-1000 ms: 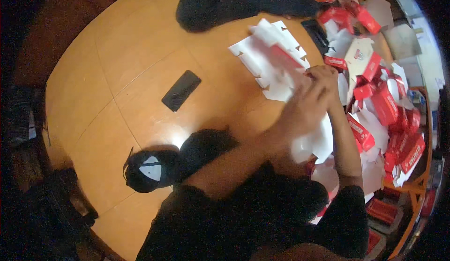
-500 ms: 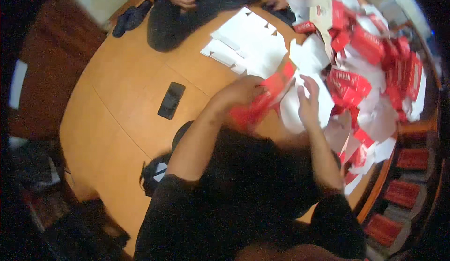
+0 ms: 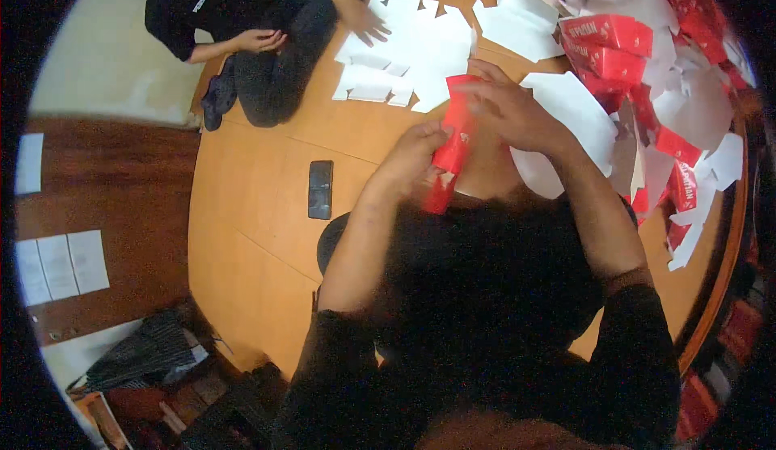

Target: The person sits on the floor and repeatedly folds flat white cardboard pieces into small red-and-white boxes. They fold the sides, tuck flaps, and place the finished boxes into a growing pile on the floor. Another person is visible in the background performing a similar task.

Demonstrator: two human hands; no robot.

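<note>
"What's around?"
"A phone (image 3: 320,190) on the floor (image 3: 242,199) at left, heaped red cartons (image 3: 606,46) at right; white sheets (image 3: 440,42) crowd the space ahead."
"Hands?"
"Left hand (image 3: 416,155) wrapped round a red box (image 3: 457,130), raised mid-view; right hand (image 3: 521,114) half-spread at its top, contact unclear."
"Changed?"
"The co-worker's hand (image 3: 362,20) has come over the sheets."

The tan floor (image 3: 250,183) carries a black phone (image 3: 320,190) at nine o'clock, white sheets (image 3: 432,46) at twelve, heaped red cartons (image 3: 629,38) at two.
</note>
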